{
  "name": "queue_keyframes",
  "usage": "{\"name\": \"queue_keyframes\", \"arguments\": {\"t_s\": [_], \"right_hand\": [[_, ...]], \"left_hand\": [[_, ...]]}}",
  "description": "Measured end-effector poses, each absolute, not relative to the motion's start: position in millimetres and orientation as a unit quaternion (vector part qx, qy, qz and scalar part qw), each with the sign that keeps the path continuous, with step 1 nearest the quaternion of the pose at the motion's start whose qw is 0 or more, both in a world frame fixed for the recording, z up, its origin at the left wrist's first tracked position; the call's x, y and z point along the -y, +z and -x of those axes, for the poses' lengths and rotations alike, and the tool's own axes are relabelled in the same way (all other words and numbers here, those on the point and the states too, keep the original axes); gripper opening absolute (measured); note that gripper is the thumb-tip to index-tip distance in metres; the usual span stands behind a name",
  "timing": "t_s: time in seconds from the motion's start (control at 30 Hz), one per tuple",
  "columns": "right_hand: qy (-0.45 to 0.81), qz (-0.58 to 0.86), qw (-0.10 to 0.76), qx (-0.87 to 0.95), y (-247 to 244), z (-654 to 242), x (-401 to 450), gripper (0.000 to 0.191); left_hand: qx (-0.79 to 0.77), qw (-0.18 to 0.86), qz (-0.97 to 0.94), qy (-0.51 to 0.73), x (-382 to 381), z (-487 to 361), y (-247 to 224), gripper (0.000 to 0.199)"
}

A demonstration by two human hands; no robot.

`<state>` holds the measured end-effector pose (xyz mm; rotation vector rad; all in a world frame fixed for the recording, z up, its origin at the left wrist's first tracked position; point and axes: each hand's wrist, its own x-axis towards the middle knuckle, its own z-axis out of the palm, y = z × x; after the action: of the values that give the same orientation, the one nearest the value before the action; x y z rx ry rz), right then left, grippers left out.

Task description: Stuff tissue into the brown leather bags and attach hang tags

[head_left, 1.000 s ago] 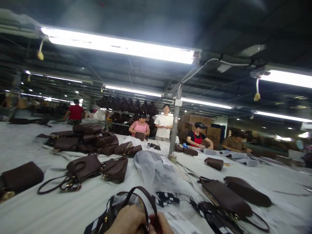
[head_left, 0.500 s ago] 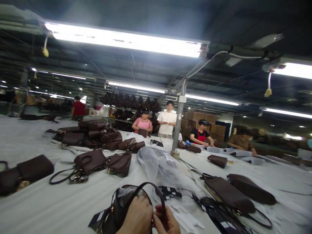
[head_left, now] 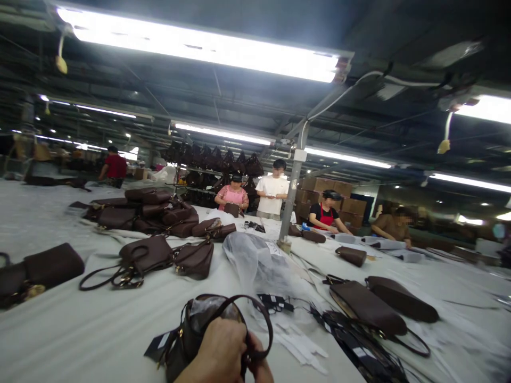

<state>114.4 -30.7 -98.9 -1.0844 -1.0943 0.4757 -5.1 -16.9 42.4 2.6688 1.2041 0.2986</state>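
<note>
At the bottom middle of the head view, a dark brown handbag [head_left: 190, 336] stands on the table with its mouth up and clear plastic film inside. Its handle [head_left: 270, 325] arches over to the right. My left hand [head_left: 224, 340] is closed on the bag's near rim, fingertips hidden in the opening. My right hand [head_left: 258, 361] is closed at the bag's right side, by the lower end of the handle, partly hidden behind the left. A black tag [head_left: 158, 343] hangs at the bag's left.
A heap of brown bags [head_left: 147, 213] lies at the left back. Clear plastic wrap [head_left: 259, 260], black tags [head_left: 275, 303] and more bags [head_left: 367, 306] lie ahead and right. A metal post [head_left: 291, 197] rises from the table. Several people work beyond.
My right hand has moved left, from around the handle to the bag's side close to my left hand. The handle now leans further right. The view has tilted slightly.
</note>
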Motion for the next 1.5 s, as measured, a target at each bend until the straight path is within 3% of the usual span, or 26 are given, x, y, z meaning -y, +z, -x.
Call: {"name": "queue_keyframes", "arguments": {"t_s": [0.33,0.57,0.87,1.2,1.5], "right_hand": [[0.223,0.526,0.65,0.501,-73,-115,36,0.028],[0.208,0.573,0.593,0.525,-66,-130,40,0.018],[0.193,0.587,0.551,0.56,-56,-165,52,0.018],[0.198,0.603,0.534,0.558,-62,-200,73,0.021],[0.15,0.61,0.36,0.69,5,-199,75,0.029]], "left_hand": [[-0.387,0.082,-0.914,0.093,6,3,49,0.02],[-0.413,0.04,-0.895,0.164,-8,7,49,0.019],[-0.398,0.006,-0.891,0.218,-9,12,40,0.013],[-0.368,0.092,-0.872,0.31,-8,1,22,0.012],[-0.365,0.109,-0.872,0.306,11,-16,18,0.016]]}}
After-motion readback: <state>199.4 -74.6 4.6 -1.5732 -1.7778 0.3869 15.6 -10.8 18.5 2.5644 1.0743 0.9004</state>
